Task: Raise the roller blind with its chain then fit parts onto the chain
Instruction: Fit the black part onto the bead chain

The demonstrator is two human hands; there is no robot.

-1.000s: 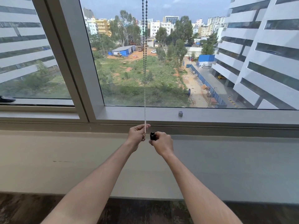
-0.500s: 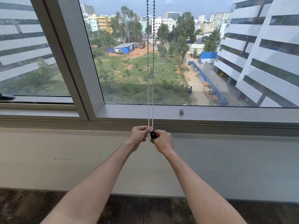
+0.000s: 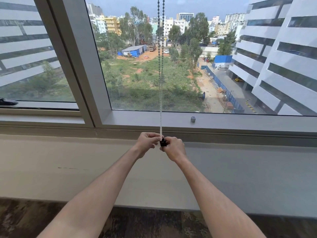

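Head view, chain: the bead chain [image 3: 160,69] hung down in front of the window glass [image 3: 154,66] as two strands, close together, and the strands met at the hands, just above the sill [image 3: 240,162].
Head view, left hand: the left hand [image 3: 147,143] was beside the lower end of the chain, its fingers curled and its fingertips pinching the chain right above the black part.
Head view, black part: a small black part [image 3: 162,143] sat at the bottom end of the chain, between the two hands and touching both.
Head view, right hand: the right hand [image 3: 174,147] held the black part, with the thumb and the fingers curled around it; most of the part was hidden by the fingers.
Head view, frame: a small grey peg [image 3: 193,119] stood on the lower window frame [image 3: 240,123], to the right of the chain and apart from the hands.
Head view, arms: both bare forearms reached forward over the sill and came together at the chain.
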